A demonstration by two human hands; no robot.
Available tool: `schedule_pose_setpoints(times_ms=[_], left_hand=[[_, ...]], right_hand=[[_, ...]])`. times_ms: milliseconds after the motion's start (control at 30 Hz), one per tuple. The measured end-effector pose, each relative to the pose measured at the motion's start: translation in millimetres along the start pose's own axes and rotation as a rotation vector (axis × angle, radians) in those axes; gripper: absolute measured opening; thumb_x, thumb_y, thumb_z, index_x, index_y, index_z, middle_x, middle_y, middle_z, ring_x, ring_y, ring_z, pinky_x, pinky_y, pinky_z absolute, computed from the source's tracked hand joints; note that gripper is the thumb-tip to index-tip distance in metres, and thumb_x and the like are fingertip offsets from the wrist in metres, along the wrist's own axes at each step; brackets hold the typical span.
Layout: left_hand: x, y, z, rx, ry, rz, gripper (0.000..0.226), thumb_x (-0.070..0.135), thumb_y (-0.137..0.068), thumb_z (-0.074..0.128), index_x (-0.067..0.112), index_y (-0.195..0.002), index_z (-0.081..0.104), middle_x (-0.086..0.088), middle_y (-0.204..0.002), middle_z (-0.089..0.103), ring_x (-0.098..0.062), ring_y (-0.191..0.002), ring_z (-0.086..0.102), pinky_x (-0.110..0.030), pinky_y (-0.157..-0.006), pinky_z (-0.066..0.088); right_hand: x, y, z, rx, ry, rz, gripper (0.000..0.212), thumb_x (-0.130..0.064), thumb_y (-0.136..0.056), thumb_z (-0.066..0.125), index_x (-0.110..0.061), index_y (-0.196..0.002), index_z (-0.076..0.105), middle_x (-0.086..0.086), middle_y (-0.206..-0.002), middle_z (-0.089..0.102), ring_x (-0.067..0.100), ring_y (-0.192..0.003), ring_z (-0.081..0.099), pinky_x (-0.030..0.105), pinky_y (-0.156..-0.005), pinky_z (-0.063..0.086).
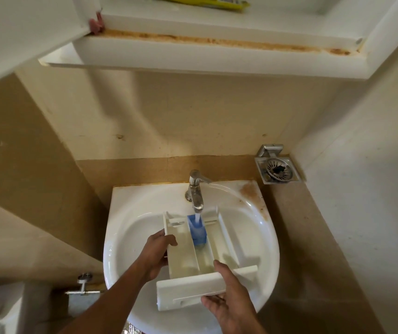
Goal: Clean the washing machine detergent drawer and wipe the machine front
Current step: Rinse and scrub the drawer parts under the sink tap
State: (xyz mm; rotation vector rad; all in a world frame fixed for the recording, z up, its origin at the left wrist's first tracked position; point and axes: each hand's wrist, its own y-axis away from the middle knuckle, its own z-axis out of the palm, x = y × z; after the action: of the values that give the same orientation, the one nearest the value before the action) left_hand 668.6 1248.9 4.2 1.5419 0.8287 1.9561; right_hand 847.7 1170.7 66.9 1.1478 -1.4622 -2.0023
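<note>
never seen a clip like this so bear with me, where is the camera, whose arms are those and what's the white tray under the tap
There is one picture, taken by a camera worn on a person's head and looking down at their own arms. There is no robot. The left hand grips the left wall of a white detergent drawer, the kind that slides out of a washing machine. The right hand holds its front panel. Both hold the drawer over a white sink. The tap is running, and the water falls onto the blue insert in the middle compartment. A steel holder hangs on the wall at right.
</note>
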Motion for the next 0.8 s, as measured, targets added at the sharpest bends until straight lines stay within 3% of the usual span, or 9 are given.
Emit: schedule_pose_setpoints(times_ms=[100, 267, 333, 400, 500, 633, 700, 767, 800], left_hand=[[-0.1, 3.9, -1.3, 0.004, 0.015, 0.003, 0.035, -0.002, -0.084, 0.054, 0.019, -0.107, 0.072, -0.013, -0.092, 0.077, -0.037, -0.093, 0.067, -0.043, -0.075, 0.061], [-1.5, 14.4, -4.7, -0.034, 0.065, 0.009, 0.040, -0.004, -0.081, 0.057, 0.011, -0.117, 0.068, -0.013, -0.097, 0.077, -0.033, -0.087, 0.072, -0.041, -0.069, 0.062], [-2.8, 21.7, -6.6, -0.064, 0.096, 0.017, 0.035, 0.011, -0.084, 0.065, 0.008, -0.119, 0.066, -0.013, -0.097, 0.077, -0.033, -0.086, 0.073, -0.050, -0.079, 0.062], [-6.3, 29.1, -11.4, -0.075, 0.144, -0.005, 0.046, 0.031, -0.081, 0.075, 0.006, -0.119, 0.067, -0.019, -0.101, 0.071, -0.037, -0.090, 0.071, -0.061, -0.089, 0.057], [-7.8, 44.4, -20.0, -0.089, 0.250, -0.101, 0.060, 0.052, -0.083, 0.074, 0.003, -0.117, 0.068, -0.026, -0.115, 0.062, -0.051, -0.107, 0.066, -0.066, -0.088, 0.055], [-7.7, 61.7, -34.9, -0.237, 0.385, -0.302, 0.093, 0.072, -0.077, 0.066, -0.002, -0.132, 0.052, -0.033, -0.135, 0.058, -0.057, -0.114, 0.062, -0.069, -0.092, 0.052], [-4.0, 70.2, -35.4, -0.282, 0.361, -0.386, 0.099, 0.076, -0.075, 0.062, -0.008, -0.127, 0.055, -0.034, -0.118, 0.066, -0.052, -0.106, 0.068, -0.067, -0.089, 0.055], [-4.6, 76.2, -31.7, -0.316, 0.301, -0.436, 0.097, 0.076, -0.072, 0.062, -0.011, -0.114, 0.067, -0.032, -0.096, 0.069, -0.046, -0.085, 0.073, -0.062, -0.081, 0.059], [-6.0, 81.4, -26.5, -0.338, 0.281, -0.459, 0.094, 0.074, -0.072, 0.063, -0.010, -0.112, 0.071, -0.033, -0.094, 0.069, -0.045, -0.079, 0.073, -0.059, -0.078, 0.061]], right_hand=[[3.9, -5.2, -4.0, -0.020, 0.029, -0.025, 0.041, -0.019, -0.075, 0.085, -0.006, -0.107, 0.063, 0.021, -0.099, 0.069, 0.035, -0.089, 0.065, 0.040, -0.071, 0.056], [-4.2, -13.7, -23.7, -0.023, 0.159, -0.077, 0.035, -0.019, -0.078, 0.079, 0.000, -0.106, 0.068, 0.021, -0.091, 0.075, 0.033, -0.082, 0.069, 0.036, -0.071, 0.057], [-20.1, -19.2, -37.2, -0.023, 0.242, -0.102, 0.038, -0.024, -0.077, 0.079, -0.001, -0.104, 0.069, 0.020, -0.092, 0.075, 0.032, -0.087, 0.071, 0.038, -0.071, 0.059], [-42.7, -24.4, -51.2, -0.028, 0.335, -0.133, 0.046, -0.029, -0.072, 0.082, -0.002, -0.106, 0.068, 0.019, -0.095, 0.072, 0.033, -0.090, 0.070, 0.040, -0.068, 0.060], [-84.9, -26.9, -60.5, -0.147, 0.502, -0.153, 0.063, -0.033, -0.062, 0.086, 0.000, -0.111, 0.066, 0.019, -0.090, 0.077, 0.036, -0.085, 0.074, 0.041, -0.067, 0.061], [-133.8, -40.1, -46.2, -0.263, 0.715, -0.147, 0.063, -0.039, -0.069, 0.081, -0.005, -0.121, 0.065, 0.019, -0.110, 0.075, 0.037, -0.104, 0.071, 0.050, -0.091, 0.058], [-150.9, -51.8, -33.8, -0.266, 0.842, -0.136, 0.063, -0.037, -0.074, 0.079, -0.004, -0.126, 0.065, 0.016, -0.109, 0.073, 0.034, -0.100, 0.070, 0.047, -0.095, 0.055], [-163.6, -61.4, -18.5, -0.274, 0.967, -0.115, 0.067, -0.039, -0.072, 0.080, -0.006, -0.129, 0.066, 0.014, -0.111, 0.070, 0.032, -0.100, 0.066, 0.046, -0.103, 0.051], [-167.9, -64.8, -9.6, -0.290, 1.025, -0.095, 0.068, -0.041, -0.070, 0.082, -0.009, -0.128, 0.067, 0.013, -0.114, 0.071, 0.032, -0.105, 0.066, 0.046, -0.108, 0.047]])
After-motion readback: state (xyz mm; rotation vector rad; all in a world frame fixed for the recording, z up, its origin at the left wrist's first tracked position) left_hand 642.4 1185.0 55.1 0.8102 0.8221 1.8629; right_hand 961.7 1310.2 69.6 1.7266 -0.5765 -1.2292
